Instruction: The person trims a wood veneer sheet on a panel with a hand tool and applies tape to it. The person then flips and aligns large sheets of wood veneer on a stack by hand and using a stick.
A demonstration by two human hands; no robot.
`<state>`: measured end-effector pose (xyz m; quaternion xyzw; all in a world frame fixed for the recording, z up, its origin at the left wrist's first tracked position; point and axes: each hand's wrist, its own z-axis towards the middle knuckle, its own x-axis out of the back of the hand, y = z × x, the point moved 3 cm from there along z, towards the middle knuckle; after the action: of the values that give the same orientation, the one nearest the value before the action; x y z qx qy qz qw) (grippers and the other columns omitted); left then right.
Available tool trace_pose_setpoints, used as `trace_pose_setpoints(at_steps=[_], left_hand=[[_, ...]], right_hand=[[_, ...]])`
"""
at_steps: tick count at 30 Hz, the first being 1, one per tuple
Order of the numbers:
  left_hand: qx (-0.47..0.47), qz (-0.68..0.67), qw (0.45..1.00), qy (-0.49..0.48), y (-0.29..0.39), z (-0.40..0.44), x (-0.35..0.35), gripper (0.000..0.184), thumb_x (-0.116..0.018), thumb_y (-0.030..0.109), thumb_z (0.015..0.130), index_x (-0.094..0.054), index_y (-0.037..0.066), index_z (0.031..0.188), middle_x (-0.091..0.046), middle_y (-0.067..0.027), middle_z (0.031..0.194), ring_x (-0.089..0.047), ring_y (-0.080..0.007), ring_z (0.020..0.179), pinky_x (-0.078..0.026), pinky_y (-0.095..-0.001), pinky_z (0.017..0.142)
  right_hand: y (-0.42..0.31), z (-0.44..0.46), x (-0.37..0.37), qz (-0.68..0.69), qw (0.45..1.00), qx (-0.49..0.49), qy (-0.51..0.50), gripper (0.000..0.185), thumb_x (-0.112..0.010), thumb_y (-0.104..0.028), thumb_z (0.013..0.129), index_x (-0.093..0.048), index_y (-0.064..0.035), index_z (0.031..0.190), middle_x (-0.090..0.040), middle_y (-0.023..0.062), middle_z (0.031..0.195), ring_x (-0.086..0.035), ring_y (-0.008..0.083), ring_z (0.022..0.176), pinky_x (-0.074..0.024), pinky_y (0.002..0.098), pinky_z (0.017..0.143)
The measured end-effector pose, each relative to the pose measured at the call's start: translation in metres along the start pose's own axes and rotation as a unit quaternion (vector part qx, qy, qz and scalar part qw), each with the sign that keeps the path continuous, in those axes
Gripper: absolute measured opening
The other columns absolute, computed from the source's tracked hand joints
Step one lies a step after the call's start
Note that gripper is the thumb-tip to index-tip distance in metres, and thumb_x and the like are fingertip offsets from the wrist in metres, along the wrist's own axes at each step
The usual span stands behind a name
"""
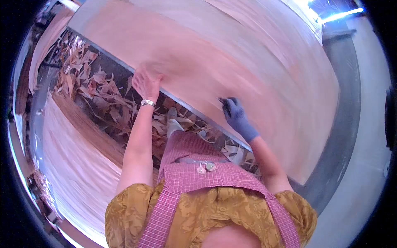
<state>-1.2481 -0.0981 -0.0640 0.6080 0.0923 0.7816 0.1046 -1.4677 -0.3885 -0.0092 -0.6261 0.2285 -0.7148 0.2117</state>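
Observation:
A wide, thin sheet of pinkish wood veneer [182, 62] lies over the worktable in front of me. My left hand [146, 86], bare and with a metal-band watch [147, 103] on the wrist, is at the sheet's near edge. Its thumb stands apart from the fingers, which are somewhat blurred. Farther right, my right hand [236, 114] wears a blue-grey glove with dark fingertips. Those fingers are closed around a small, dark, pointed tool [220, 99], whose tip is close to the veneer surface. Most of this tool is hidden by the glove.
A metal strip [186, 105] borders the table's near side. Torn veneer scraps [109, 93] cover the floor between the table and a tall stack of veneer sheets [78, 144] on the left. A dark grey band [345, 120] runs past the table's right end. A bright lamp [342, 15] shines at upper right.

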Motion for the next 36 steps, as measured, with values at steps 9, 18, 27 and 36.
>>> trace_pose_setpoints(at_steps=[9, 18, 27, 36], left_hand=[[-0.148, -0.135, 0.974, -0.106, -0.037, 0.034, -0.012, 0.109, -0.077, 0.054, 0.064, -0.027, 0.002, 0.146, -0.042, -0.0182, 0.143, -0.037, -0.0337, 0.135, -0.022, -0.0455, 0.115], [-0.135, -0.186, 0.970, -0.085, -0.025, 0.032, 0.006, 0.122, -0.087, 0.043, 0.054, -0.021, 0.003, 0.148, -0.047, -0.0165, 0.134, -0.043, -0.0351, 0.126, -0.029, -0.0451, 0.112], [-0.143, -0.079, 0.978, -0.133, 0.012, 0.047, 0.000, 0.113, -0.086, 0.036, 0.060, -0.022, 0.005, 0.148, -0.045, -0.0173, 0.136, -0.037, -0.0358, 0.131, -0.032, -0.0458, 0.109], [-0.113, -0.041, 0.972, -0.201, 0.045, 0.049, -0.011, 0.112, -0.086, 0.041, 0.058, -0.024, 0.016, 0.149, -0.035, -0.0235, 0.144, -0.030, -0.0414, 0.137, -0.030, -0.0502, 0.111]], right_hand=[[-0.078, 0.204, -0.134, -0.314, 0.911, 0.209, -0.167, 0.019, -0.050, -0.021, 0.093, -0.053, -0.0111, 0.108, -0.065, 0.0096, 0.084, -0.068, 0.0279, 0.074, -0.0548, 0.0440, 0.059], [-0.113, 0.256, -0.173, -0.318, 0.838, 0.354, -0.266, 0.016, -0.055, -0.025, 0.088, -0.057, -0.0183, 0.103, -0.067, 0.0069, 0.080, -0.069, 0.0265, 0.070, -0.0548, 0.0436, 0.056], [-0.092, 0.273, -0.134, -0.310, 0.833, 0.335, -0.312, 0.016, -0.053, -0.023, 0.089, -0.055, -0.0161, 0.104, -0.068, 0.0101, 0.075, -0.069, 0.0281, 0.066, -0.0527, 0.0423, 0.050], [-0.003, 0.288, -0.068, -0.238, 0.856, 0.292, -0.355, 0.021, -0.044, -0.025, 0.095, -0.052, -0.0178, 0.113, -0.068, 0.0123, 0.084, -0.067, 0.0327, 0.072, -0.0502, 0.0492, 0.058]])
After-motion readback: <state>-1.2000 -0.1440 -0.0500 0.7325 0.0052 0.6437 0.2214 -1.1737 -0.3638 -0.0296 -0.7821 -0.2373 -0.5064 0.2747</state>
